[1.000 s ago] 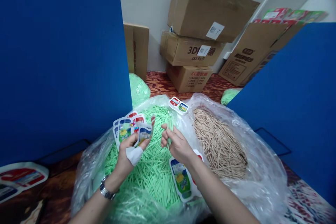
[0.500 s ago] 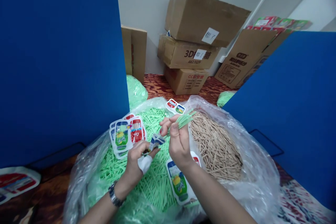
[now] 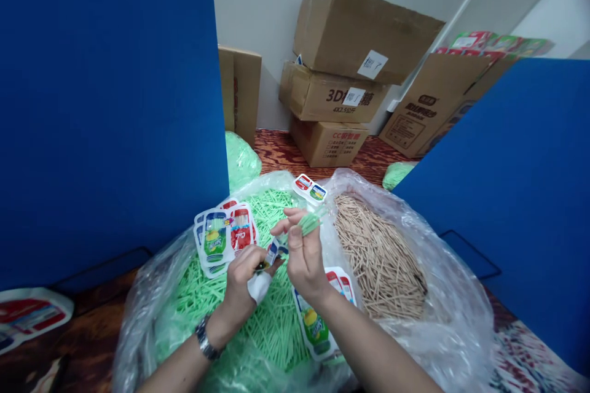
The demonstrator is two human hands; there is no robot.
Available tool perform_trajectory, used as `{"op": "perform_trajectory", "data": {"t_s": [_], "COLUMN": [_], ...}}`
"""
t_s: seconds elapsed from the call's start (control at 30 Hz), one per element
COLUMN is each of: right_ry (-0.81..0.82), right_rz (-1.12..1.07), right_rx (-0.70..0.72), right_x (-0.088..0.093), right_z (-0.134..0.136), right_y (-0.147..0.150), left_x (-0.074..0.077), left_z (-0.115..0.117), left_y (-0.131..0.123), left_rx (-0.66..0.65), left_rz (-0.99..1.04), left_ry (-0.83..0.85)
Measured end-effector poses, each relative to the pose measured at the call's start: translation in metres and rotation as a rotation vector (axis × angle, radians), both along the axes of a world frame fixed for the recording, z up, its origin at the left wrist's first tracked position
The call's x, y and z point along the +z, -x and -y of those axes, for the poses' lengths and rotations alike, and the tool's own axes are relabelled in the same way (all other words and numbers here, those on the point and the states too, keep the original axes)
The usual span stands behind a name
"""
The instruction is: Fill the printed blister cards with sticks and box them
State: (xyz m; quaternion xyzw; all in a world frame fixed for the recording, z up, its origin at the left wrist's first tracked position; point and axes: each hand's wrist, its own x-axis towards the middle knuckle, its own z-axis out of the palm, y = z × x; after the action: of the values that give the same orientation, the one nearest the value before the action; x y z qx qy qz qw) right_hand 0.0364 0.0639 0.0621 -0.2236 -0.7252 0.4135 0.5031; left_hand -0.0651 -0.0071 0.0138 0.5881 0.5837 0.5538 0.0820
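My left hand is closed on a printed plastic packet, which is bent so that its opening points up and right. In my right hand a small bundle of light green sticks is pinched, close beside the packet's mouth; whether any tips are inside it I cannot tell. Below both hands lies a heap of the same green sticks in a clear plastic bag. Several Sprite-and-cola printed packets overlap to the left, and more packets lie partly under my right forearm.
Brown sticks fill a clear bag on the right. A single packet rests at the far rim. Blue panels flank both sides. Stacked cartons stand against the wall, with a green bag nearby.
My right hand has shifted left and slightly down with the green sticks, closer to the packet. The sticks reach less far to the right. My left hand still grips the packet.
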Motion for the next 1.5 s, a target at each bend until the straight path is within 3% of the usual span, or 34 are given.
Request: {"op": "perform_trajectory", "data": {"t_s": [0.17, 0.3, 0.43, 0.53, 0.63, 0.73, 0.8, 0.97, 1.13, 1.3, 1.4, 1.5], "right_ry": [-0.111, -0.138, 0.012, 0.148, 0.31, 0.369, 0.359, 0.331, 0.29, 0.288, 0.183, 0.029], "right_rz": [0.142, 0.218, 0.11, 0.057, 0.074, -0.033, -0.044, 0.013, 0.042, 0.101, 0.171, 0.366], "right_rx": [-0.09, -0.016, 0.105, 0.081, 0.147, 0.101, 0.086, 0.092, 0.094, 0.155, 0.131, 0.101], "right_x": [-0.008, -0.002, -0.001, -0.012, -0.027, -0.034, -0.035, -0.034, -0.036, -0.034, -0.031, -0.03], "right_z": [0.002, -0.005, -0.025, -0.041, -0.048, -0.047, -0.045, -0.044, -0.042, -0.036, -0.037, -0.048], "right_y": [-0.002, -0.012, -0.025, -0.027, -0.023, -0.018, -0.016, -0.015, -0.014, -0.015, -0.026, -0.053], "left_x": [-0.001, -0.004, -0.008, -0.011, -0.014, -0.016, -0.017, -0.02, -0.019, -0.008, -0.002, -0.003], "left_z": [0.001, 0.001, -0.001, -0.003, -0.005, -0.006, -0.006, -0.006, -0.006, -0.003, -0.001, -0.002], "left_y": [0.002, 0.003, 0.005, 0.007, 0.008, 0.009, 0.011, 0.018, 0.018, 0.018, 0.029, 0.056], "left_rx": [-0.008, -0.004, -0.029, -0.043, -0.072, -0.045, 0.024, 0.185, 0.131, 0.023, 0.067, 0.143], "left_rz": [-0.023, 0.038, 0.173, 0.293, 0.397, 0.572, 0.649, 0.566, 0.604, 0.541, 0.563, 0.56], "left_ry": [-0.011, 0.019, 0.089, 0.163, 0.211, 0.152, 0.089, -0.004, 0.015, 0.236, 0.271, 0.241]}}
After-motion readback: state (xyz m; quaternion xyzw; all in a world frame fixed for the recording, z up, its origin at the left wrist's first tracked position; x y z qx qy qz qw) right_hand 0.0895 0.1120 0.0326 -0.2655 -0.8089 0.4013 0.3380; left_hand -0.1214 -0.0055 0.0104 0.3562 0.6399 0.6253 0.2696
